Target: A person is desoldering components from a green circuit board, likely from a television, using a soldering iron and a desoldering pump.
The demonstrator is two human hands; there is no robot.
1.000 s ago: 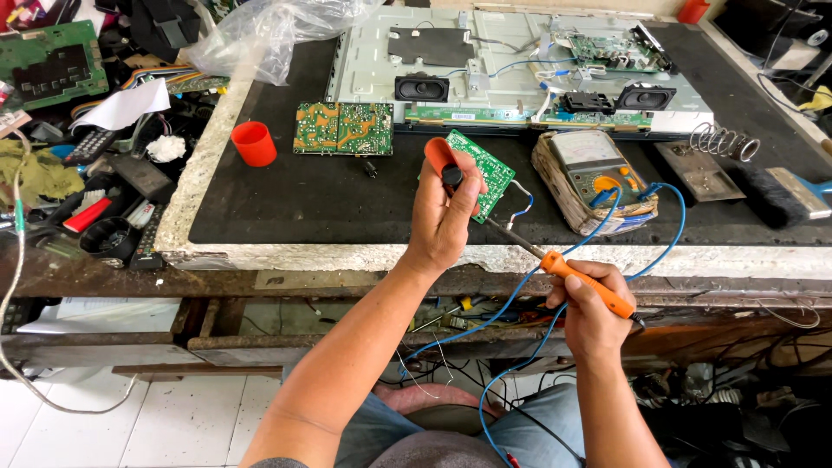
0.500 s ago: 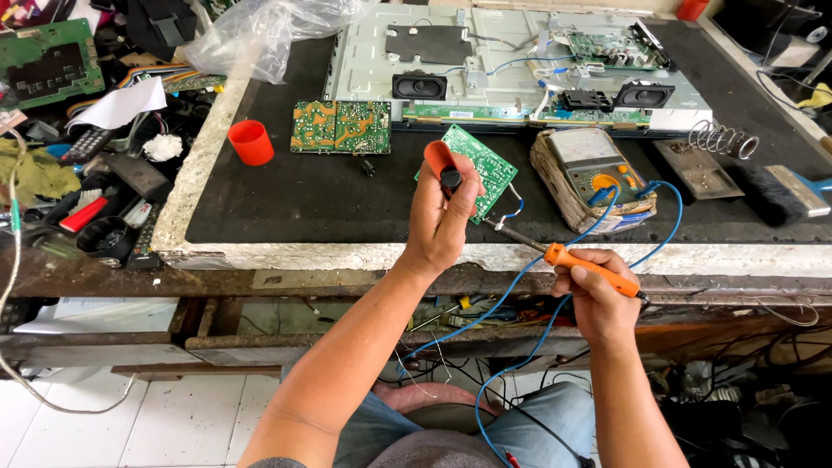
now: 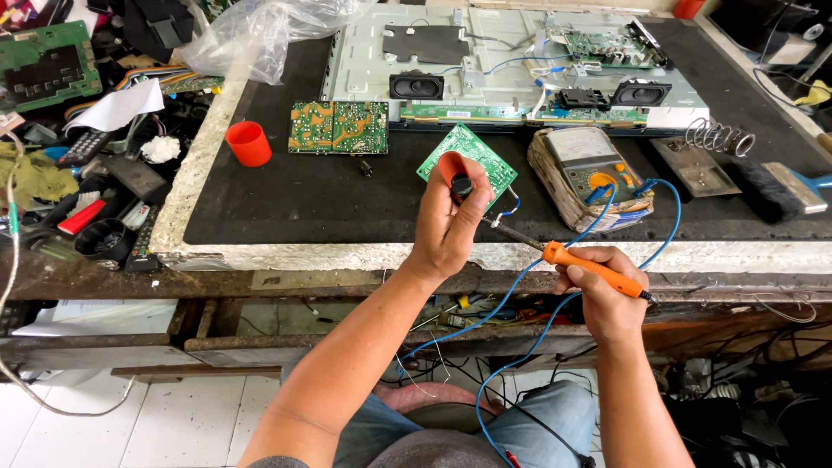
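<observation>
While my left hand [image 3: 451, 227] is raised over the front edge of the counter [image 3: 286, 204], its fingers are closed around a small black part with a red round piece [image 3: 451, 166] showing just above it — I cannot tell exactly what the part is. My right hand [image 3: 607, 295] sits lower, at about four o'clock from the left, clenched around the orange handle of a soldering iron [image 3: 594, 269]; the dark tip points toward ten o'clock, close to the left hand. A blue wire [image 3: 520, 282] loops down past both wrists.

Just behind the left hand, at twelve o'clock, lies a small green circuit board [image 3: 481, 152], partly hidden by my fingers. At two o'clock from it rests an analogue meter [image 3: 589, 169] on a worn wad of paper. Further out at ten o'clock lie a second green-and-orange circuit board [image 3: 338, 127] and a red cup [image 3: 249, 143] — well apart from the hands. Along the back of the counter stretches an opened flat-screen chassis [image 3: 511, 61] with two speakers. At the far right lie a coiled spring stand [image 3: 719, 137] and a brush [image 3: 780, 189].
</observation>
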